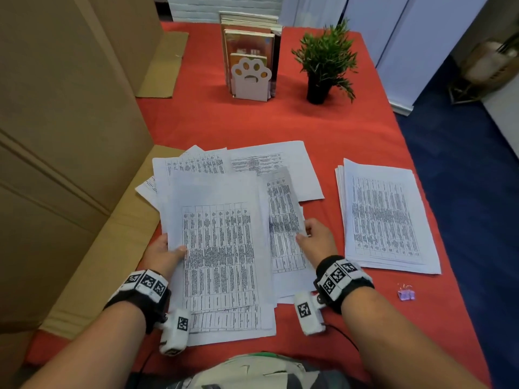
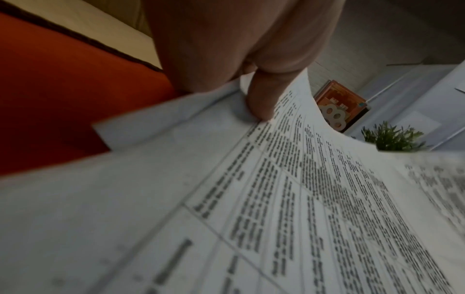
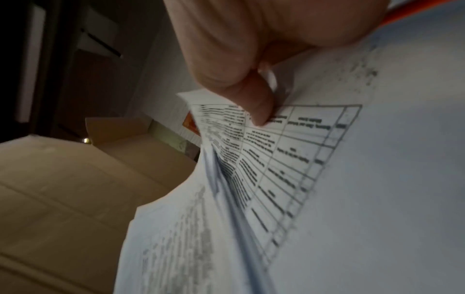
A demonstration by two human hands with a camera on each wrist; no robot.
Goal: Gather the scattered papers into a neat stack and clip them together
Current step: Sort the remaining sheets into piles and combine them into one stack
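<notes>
Both hands pinch printed sheets: the left hand [image 1: 163,255] clamps thumb over the lifted top sheet [image 1: 219,248] at its left edge, the right hand [image 1: 318,240] pinches another sheet [image 1: 283,220] at its right edge. Thin white papers [image 1: 252,167], printed with tables, overlap loosely on the red cloth [image 1: 280,122]; a squared stack [image 1: 387,217] and a small lilac binder clip [image 1: 406,293] lie right.

Right hand [image 3: 251,59] thumb pinching printed papers [image 3: 289,159]

Head view bright, evenly lit, edges warped; both wrist views dim and blurred.
</notes>
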